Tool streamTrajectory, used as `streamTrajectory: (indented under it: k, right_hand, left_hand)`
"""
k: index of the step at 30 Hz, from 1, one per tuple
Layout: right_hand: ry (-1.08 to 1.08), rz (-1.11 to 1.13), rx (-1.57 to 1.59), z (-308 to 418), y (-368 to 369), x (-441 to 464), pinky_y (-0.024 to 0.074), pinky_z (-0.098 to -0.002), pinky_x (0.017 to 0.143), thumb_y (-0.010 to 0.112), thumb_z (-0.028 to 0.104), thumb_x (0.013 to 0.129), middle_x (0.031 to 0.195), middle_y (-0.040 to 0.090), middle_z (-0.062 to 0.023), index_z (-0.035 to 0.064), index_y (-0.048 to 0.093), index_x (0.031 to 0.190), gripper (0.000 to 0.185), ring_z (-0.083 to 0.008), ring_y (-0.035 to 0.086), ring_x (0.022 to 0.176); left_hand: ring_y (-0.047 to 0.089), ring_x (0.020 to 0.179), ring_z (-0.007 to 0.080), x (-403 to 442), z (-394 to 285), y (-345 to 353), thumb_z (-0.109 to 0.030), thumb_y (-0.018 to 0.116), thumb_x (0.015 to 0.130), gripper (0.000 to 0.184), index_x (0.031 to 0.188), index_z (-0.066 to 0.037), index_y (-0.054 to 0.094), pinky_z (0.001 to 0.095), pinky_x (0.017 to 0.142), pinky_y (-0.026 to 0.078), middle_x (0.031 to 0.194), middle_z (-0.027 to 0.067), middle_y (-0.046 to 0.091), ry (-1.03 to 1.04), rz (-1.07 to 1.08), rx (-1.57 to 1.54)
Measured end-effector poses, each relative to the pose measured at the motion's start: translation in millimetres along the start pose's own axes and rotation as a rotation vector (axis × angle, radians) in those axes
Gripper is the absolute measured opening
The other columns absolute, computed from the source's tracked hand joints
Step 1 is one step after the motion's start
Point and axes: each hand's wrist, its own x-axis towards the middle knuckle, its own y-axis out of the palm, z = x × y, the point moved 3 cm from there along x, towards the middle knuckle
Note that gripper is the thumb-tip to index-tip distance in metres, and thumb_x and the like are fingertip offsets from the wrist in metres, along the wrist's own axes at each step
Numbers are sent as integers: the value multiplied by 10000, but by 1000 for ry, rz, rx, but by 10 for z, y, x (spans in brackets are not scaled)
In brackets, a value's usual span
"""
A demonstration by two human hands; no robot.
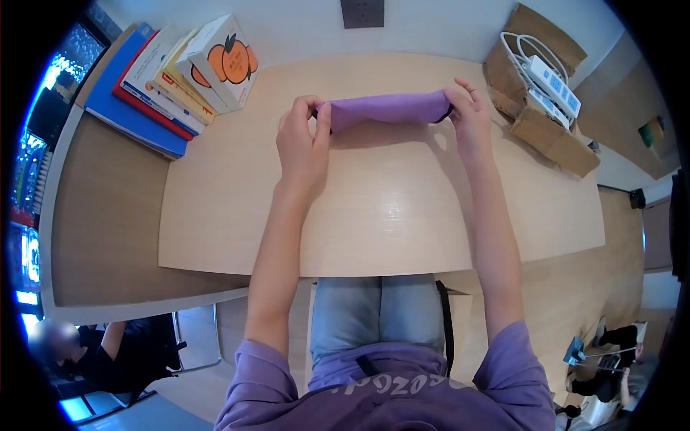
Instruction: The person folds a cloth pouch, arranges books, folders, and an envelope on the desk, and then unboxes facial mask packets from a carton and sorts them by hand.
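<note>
Seen from above, my two bare hands held a purple cloth (388,109) stretched sideways over the far half of a pale wooden desk (388,208). My left hand (303,140) was closed on its left end, the thumb lying along the near side and a bit of dark edging showing beside it. My right hand (471,118) pinched the right end, also dark-edged, between thumb and fingers, with one fingertip raised away from the cloth. The cloth hung in a nearly level band, slightly bowed, and its shadow fell on the desk just below.

At the desk's far left corner leaned a row of books (162,82), with a blue one outermost and a white one printed with oranges nearest the middle. At the far right sat an open cardboard box (553,140) holding white power strips (552,86) and their looped cable. A dark socket plate (363,13) was on the wall beyond. My purple sleeves were pushed up above the elbows. Below left sat a person in black (118,355); others were partly visible at lower right, too small to make out.
</note>
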Motion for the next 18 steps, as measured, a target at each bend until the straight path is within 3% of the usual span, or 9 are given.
streamTrajectory:
  k: [3, 4, 7, 9, 10, 12, 14, 16, 18]
  right_hand:
    - [-39, 115, 170, 175, 94, -70, 459, -239, 754, 707, 72, 822, 953, 669, -43, 22, 522, 1225, 446, -96, 610, 875]
    - [-81, 161, 188, 238, 136, -86, 459, -238, 766, 708, 77, 820, 978, 670, -44, 26, 520, 1237, 460, -93, 607, 895]
    - [78, 183, 149, 291, 36, -93, 481, -244, 762, 724, 89, 808, 971, 677, -44, 21, 527, 1249, 488, -95, 620, 875]
    - [110, 176, -88, 235, 19, -82, 498, -238, 711, 745, 49, 775, 942, 678, -43, 14, 603, 1161, 412, -86, 629, 833]
    - [79, 158, -269, 141, 8, -56, 501, -234, 696, 746, 36, 768, 935, 678, -44, 10, 619, 1135, 389, -82, 629, 822]
    - [14, 121, -549, -31, -17, -37, 507, -226, 678, 728, -19, 756, 905, 671, -57, -14, 646, 1067, 322, -84, 621, 794]
    - [52, 114, -491, -238, -76, -15, 509, -227, 685, 716, -41, 756, 880, 663, -58, -22, 641, 1066, 320, -94, 615, 774]
    - [71, 102, -464, -311, -100, 17, 508, -225, 702, 701, -69, 756, 845, 649, -58, -25, 639, 1055, 308, -107, 606, 757]
    - [84, 107, -425, -301, -114, 19, 503, -231, 766, 717, -18, 777, 884, 661, -37, -1, 636, 1100, 333, -94, 618, 805]
  left_hand:
    - [542, 756, 72, 32, 12, -33, -256, 536, 974, 227, 998, -38, 596, 212, 701, 425, 833, -6, 606, -121, 48, -493]
    - [540, 756, 59, 54, 55, -42, -250, 544, 971, 218, 997, -40, 601, 202, 700, 423, 835, -12, 607, -147, 86, -594]
    - [536, 756, 37, 113, 148, -49, -232, 564, 961, 191, 991, -50, 614, 181, 696, 420, 837, -26, 608, -271, 167, -830]
    - [537, 754, 43, 100, 138, 9, -221, 574, 954, 172, 983, -59, 622, 178, 694, 421, 828, -30, 608, -424, 183, -902]
    - [535, 766, 57, 90, 131, 18, -146, 595, 934, 153, 1033, -29, 602, 191, 698, 433, 847, -14, 594, -512, 158, -818]
    - [539, 795, 66, 20, 210, 105, -77, 607, 909, 184, 1078, -10, 579, 200, 709, 440, 884, 4, 585, -488, 175, -784]
    - [518, 798, 73, -13, 289, 170, 47, 609, 856, 307, 1152, 8, 538, 206, 709, 440, 928, 27, 554, -439, 207, -636]
    - [496, 769, 70, -8, 316, 194, 58, 601, 847, 319, 1155, 1, 544, 198, 694, 431, 923, 23, 547, -379, 205, -546]
    - [492, 750, 72, -5, 327, 190, 64, 594, 828, 326, 1146, -1, 559, 202, 690, 438, 914, 24, 554, -354, 188, -480]
